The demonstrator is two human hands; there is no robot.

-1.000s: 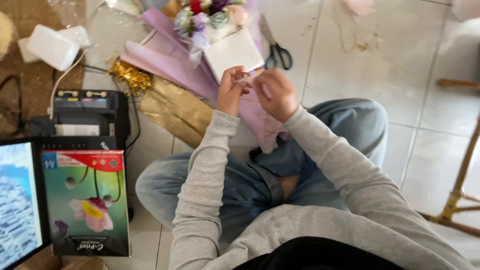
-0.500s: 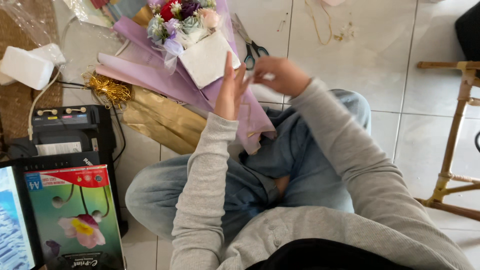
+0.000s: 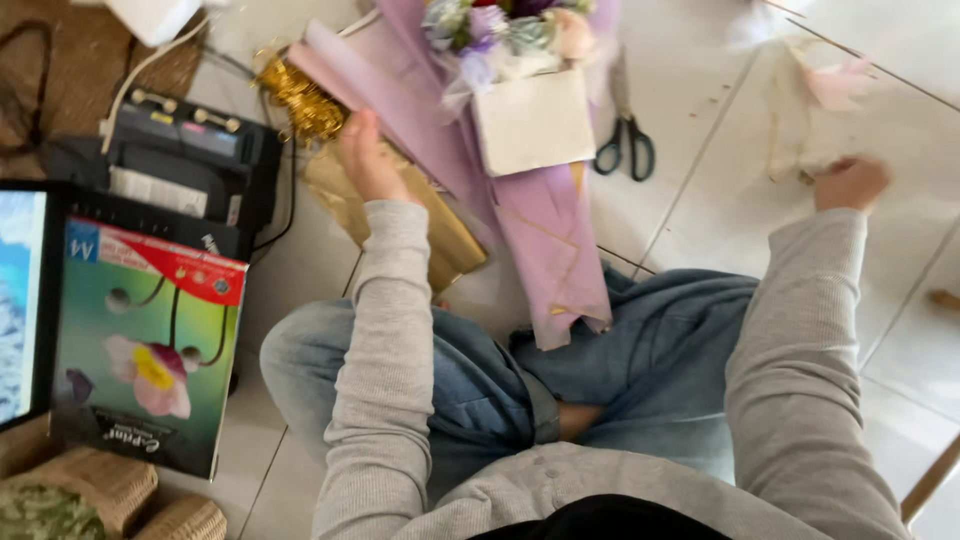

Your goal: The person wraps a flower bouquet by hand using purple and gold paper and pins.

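From my remote seat, the far left is cut off: a screen [image 3: 20,300] shows only its edge, and beside it stands a green box printed with a pink flower [image 3: 145,350], leaning against a black printer [image 3: 190,160] partly hidden behind it. Woven baskets [image 3: 90,490] at the bottom corner are clipped by the frame. The left hand [image 3: 368,155] rests on a folded sheet of gold wrapping paper [image 3: 400,215], just beside a tuft of gold tinsel [image 3: 300,100]; I see only the back of the hand, so I cannot tell how its fingers are set. The lilac paper-wrapped bouquet [image 3: 540,215] lies on the tiled floor [image 3: 700,200] with its tail over the blue-jeaned knee; its flower heads are cropped at the top, and a white card [image 3: 535,120] covers the wrap's middle. Black-handled scissors [image 3: 625,140] lie just beside it. Far right, the blurred right hand [image 3: 850,183] touches pale crumpled tissue [image 3: 810,110]; its grip is unreadable.
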